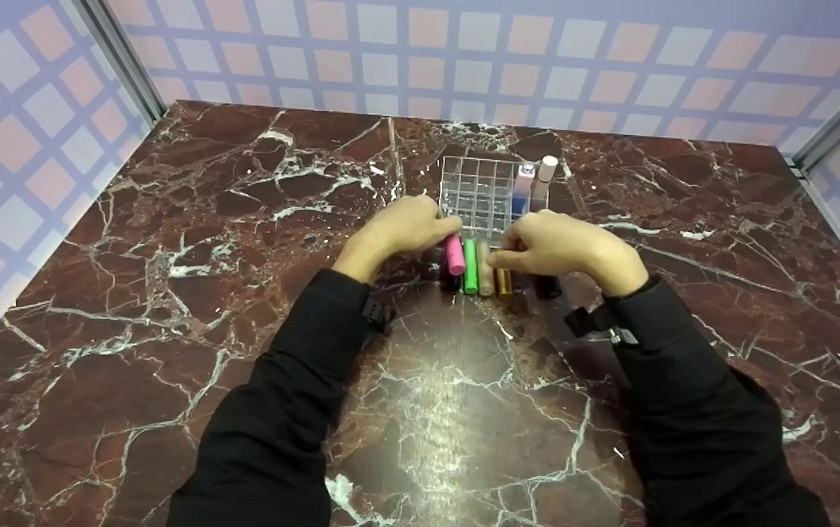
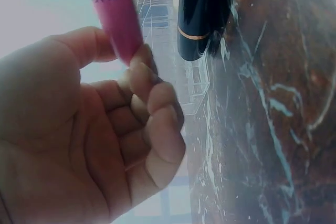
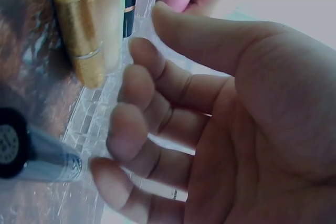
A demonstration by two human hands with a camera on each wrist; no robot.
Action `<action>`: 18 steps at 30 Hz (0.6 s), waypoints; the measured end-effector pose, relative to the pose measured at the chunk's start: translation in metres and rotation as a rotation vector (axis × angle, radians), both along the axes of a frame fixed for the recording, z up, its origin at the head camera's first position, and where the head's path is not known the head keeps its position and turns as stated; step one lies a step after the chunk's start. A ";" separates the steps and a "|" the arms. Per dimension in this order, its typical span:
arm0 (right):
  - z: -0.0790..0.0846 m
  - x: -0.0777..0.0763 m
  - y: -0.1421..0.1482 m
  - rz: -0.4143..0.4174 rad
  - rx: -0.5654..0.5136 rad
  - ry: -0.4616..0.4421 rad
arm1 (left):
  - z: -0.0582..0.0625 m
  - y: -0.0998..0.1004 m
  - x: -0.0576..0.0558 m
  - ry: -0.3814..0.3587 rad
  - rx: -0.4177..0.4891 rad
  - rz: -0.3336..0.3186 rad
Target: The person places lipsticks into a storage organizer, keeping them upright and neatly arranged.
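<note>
My left hand (image 1: 402,225) pinches a pink lip-gloss-like tube (image 1: 454,256) between thumb and fingertips; part of the lettering "CRUS" shows on it in the left wrist view. The tube is raised beside a black tube (image 2: 203,19) with a gold ring. My right hand (image 1: 570,241) hovers over the right side of the row, its fingers loosely bent and holding nothing. Near its fingers are a gold tube (image 3: 79,32) and a clear tube with a black cap (image 3: 44,153). A green tube (image 1: 470,267) and a beige tube (image 1: 485,271) lie between the hands.
Behind the tubes stands a clear divided organizer (image 1: 475,183). Two tubes stand in its right side: a pink and blue one (image 1: 524,179) and one with a pale cap (image 1: 548,168). The marbled tabletop (image 1: 244,410) meets patterned panels (image 1: 427,69) at the back.
</note>
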State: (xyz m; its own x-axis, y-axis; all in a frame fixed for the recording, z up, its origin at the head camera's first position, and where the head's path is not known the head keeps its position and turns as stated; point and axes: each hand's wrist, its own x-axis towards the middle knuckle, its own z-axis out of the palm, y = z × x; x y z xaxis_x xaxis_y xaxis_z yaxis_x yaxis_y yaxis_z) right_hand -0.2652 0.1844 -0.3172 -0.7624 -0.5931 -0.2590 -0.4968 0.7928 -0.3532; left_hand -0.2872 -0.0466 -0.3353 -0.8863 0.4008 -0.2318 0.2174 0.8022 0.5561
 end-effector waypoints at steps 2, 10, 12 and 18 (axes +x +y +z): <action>0.000 0.001 -0.003 -0.006 -0.026 -0.002 | 0.000 -0.001 -0.001 -0.012 0.057 0.024; -0.003 0.003 -0.016 -0.006 -0.083 0.032 | -0.002 -0.001 -0.003 0.039 0.278 0.126; -0.003 0.004 -0.017 -0.006 -0.101 0.049 | -0.001 0.002 -0.002 0.046 0.329 0.154; -0.001 0.006 -0.018 0.009 -0.183 0.096 | 0.001 0.005 0.000 0.058 0.407 0.201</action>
State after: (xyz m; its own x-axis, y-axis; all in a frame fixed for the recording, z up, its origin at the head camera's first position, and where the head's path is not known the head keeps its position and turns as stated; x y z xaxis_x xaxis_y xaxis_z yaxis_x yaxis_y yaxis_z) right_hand -0.2595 0.1664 -0.3183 -0.7731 -0.6302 -0.0723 -0.5416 0.7152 -0.4417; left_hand -0.2874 -0.0412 -0.3339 -0.9627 0.2679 -0.0384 0.1201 0.5502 0.8264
